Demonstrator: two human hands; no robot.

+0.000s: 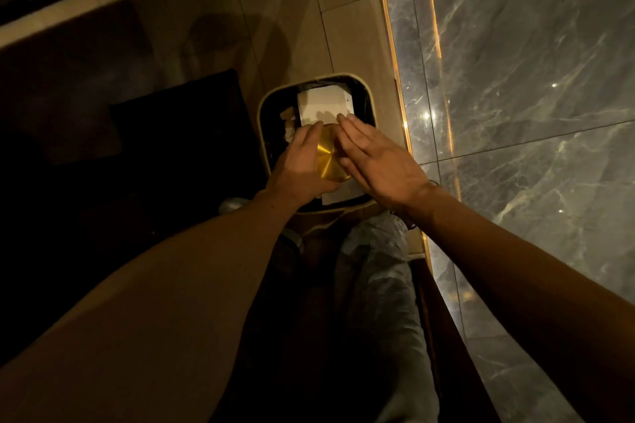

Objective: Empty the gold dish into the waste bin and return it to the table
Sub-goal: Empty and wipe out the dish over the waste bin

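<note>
The round gold dish (pixel 330 157) is held upside down over the waste bin (pixel 266 103), its brushed underside facing up. My left hand (pixel 298 165) grips the dish from its left edge. My right hand (pixel 372 156) lies flat with fingers extended against the dish's right side. The bin is a dark, rounded-square container with a pale rim, standing on the floor. White paper or card (pixel 324 105) and some crumpled scraps (pixel 288 120) lie inside it. What the dish held is hidden beneath it.
A grey marble wall (pixel 532 96) with a lit gold strip (pixel 400 106) runs along the right. Beige floor tiles (pixel 281 10) lie beyond the bin. A dark block of furniture (pixel 178 120) sits left of the bin. My legs in grey trousers (pixel 378 271) are below.
</note>
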